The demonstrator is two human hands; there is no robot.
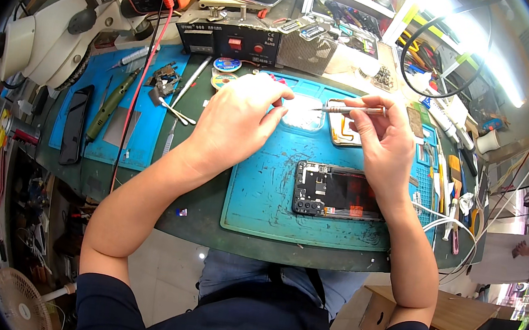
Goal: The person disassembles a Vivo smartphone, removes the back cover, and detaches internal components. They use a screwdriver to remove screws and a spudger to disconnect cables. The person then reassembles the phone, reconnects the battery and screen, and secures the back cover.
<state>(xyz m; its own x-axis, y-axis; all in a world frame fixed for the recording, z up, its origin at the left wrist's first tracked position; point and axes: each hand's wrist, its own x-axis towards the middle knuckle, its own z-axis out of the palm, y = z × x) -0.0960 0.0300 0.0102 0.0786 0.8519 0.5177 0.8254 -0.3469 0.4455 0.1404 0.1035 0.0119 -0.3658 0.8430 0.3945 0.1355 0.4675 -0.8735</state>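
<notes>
- My right hand (386, 139) has thumb and fingers closed around a slim metal tool (354, 110) with a copper-coloured handle, held pretty much level, thin tip aimed left.
- That tip is right by the clear tray (304, 121), which sits near the far edge of my blue mat (261, 197). Can't tell if it's touching anything in there.
- My left hand (234, 120) is just left of the tray, back of the hand up, thumb and index curled toward it. My own knuckles block the view, so I honestly can't tell if I'm pinching something.
- Opened-up phone (329, 191) is lying flat on the mat below the tray, innards showing, camera cluster at its left end, right end partly behind my forearm.
- Small pale-edged part (345, 135) with an orange strip lies just right of the tray, under my tool hand.
- Off to the left on another blue mat (134, 151): a dark phone (75, 124) and a green pen-shaped tool (108, 110). Cotton swabs (180, 112) are just right of that mat's dark scrap pieces (166, 79).
</notes>
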